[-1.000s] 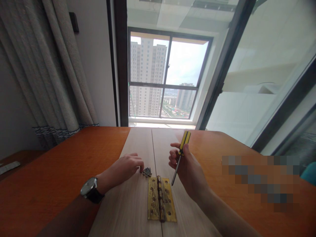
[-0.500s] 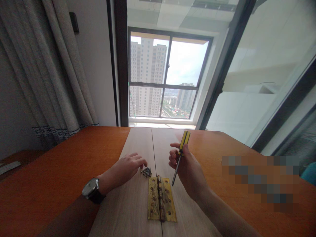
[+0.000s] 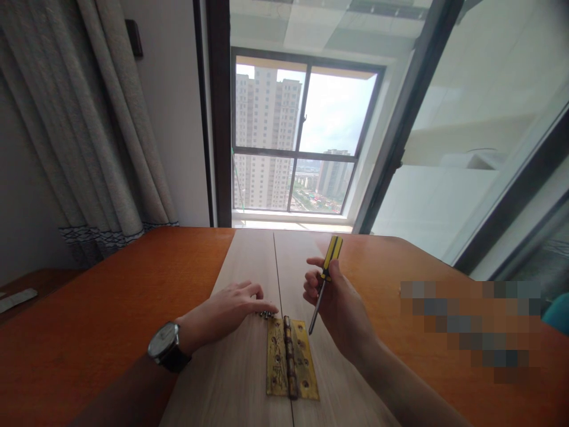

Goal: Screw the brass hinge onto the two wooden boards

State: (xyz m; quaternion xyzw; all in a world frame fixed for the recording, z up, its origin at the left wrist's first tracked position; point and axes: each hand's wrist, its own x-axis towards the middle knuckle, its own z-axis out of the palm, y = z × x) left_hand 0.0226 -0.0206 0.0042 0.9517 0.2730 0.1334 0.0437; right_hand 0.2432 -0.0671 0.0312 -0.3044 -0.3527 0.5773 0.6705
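Observation:
A brass hinge (image 3: 292, 359) lies opened flat over the seam between two pale wooden boards (image 3: 235, 367). Just beyond its left leaf is a small pile of screws (image 3: 267, 315), partly covered by the fingers of my left hand (image 3: 237, 305), which wears a watch. The thumb and forefinger reach over the pile; whether they touch a screw cannot be made out. My right hand (image 3: 342, 311) grips a yellow and black screwdriver (image 3: 332, 258), its shaft pointing down and its tip right of the hinge's upper right corner.
The boards lie on an orange-brown table (image 3: 120, 302). A grey curtain (image 3: 115, 136) hangs at the left, and a window (image 3: 306, 130) stands beyond the far edge. A blurred, pixelated patch covers part of the table's right side.
The fingers of my left hand have moved right and slightly down, and now cover most of the screw pile. My right hand and the screwdriver have stayed in place.

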